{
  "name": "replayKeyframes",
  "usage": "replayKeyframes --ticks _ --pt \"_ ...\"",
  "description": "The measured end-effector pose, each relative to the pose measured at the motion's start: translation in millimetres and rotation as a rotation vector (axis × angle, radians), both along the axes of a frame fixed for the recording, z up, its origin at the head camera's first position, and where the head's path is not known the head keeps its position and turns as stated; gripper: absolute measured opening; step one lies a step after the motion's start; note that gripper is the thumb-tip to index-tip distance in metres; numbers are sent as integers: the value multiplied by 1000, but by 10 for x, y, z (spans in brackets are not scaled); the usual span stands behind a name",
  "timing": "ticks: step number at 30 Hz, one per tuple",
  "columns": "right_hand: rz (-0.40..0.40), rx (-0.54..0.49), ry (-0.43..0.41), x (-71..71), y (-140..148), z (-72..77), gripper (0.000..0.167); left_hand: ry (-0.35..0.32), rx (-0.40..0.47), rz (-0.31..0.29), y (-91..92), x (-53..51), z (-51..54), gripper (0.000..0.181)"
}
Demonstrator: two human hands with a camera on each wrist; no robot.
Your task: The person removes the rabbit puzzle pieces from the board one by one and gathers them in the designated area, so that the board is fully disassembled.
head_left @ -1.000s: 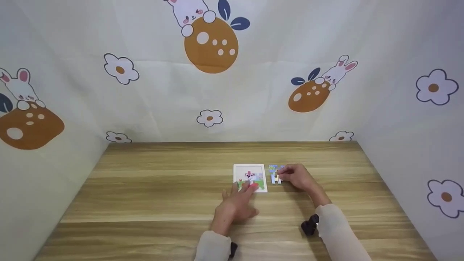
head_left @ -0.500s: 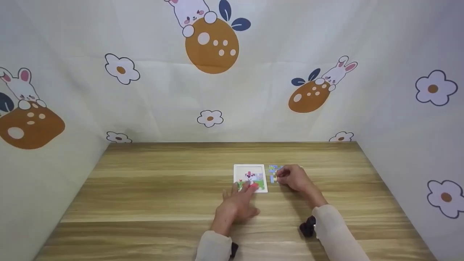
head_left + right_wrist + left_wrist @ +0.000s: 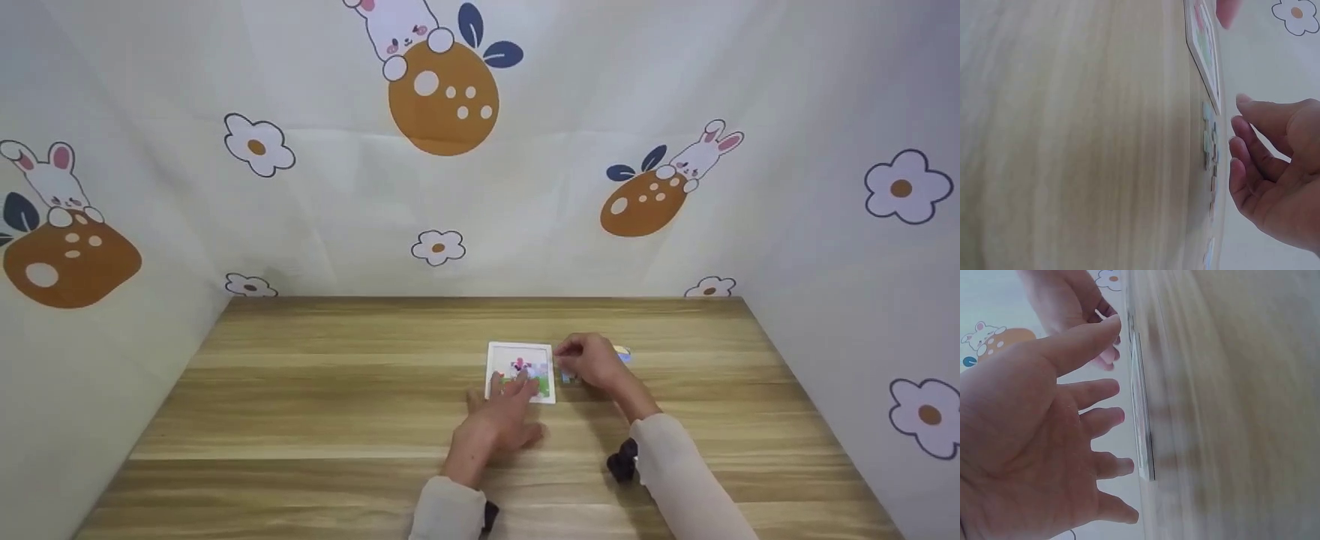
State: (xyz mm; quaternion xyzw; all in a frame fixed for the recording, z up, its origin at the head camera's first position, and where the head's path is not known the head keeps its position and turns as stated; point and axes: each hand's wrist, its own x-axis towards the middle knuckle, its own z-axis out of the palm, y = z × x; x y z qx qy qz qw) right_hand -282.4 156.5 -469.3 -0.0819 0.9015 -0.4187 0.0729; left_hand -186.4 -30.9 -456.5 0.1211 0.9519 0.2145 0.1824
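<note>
In the head view, a white-framed jigsaw puzzle [image 3: 491, 360] lies on the table, its lower part filled with a colourful animal picture. My left hand [image 3: 491, 424] is over its near edge, fingers spread; in the left wrist view those fingers are extended beside the thin puzzle board [image 3: 1141, 416]. Just right of the frame, my right hand [image 3: 596, 364] is bent over loose puzzle pieces [image 3: 571, 376] and partly hides them. In the right wrist view, its thumb and curved fingers [image 3: 1249, 174] stand a little apart, with no piece visible between them.
Another blue and yellow piece [image 3: 622, 354] shows beyond the right hand. The wood-grain table [image 3: 337, 390] meets a pale printed cloth backdrop [image 3: 337, 202] at the back and sides. Dark wrist cameras [image 3: 622, 461] hang under the sleeves.
My right hand has shifted left across the loose pieces to the frame's right edge, uncovering a piece on its right. The left hand stays over the puzzle. The head view has tilted slightly.
</note>
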Motion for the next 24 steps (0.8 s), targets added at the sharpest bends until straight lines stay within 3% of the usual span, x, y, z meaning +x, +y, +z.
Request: replayKeyframes --ticks 9,18,24 --pt "53 17 39 -46 -156 49 10 53 -85 -78 138 -17 -24 70" --pt "57 20 -24 -101 -327 9 10 6 -51 -70 135 -30 -26 70" --pt "106 18 -39 -109 -402 -38 11 -1 -41 -67 113 -34 -43 75"
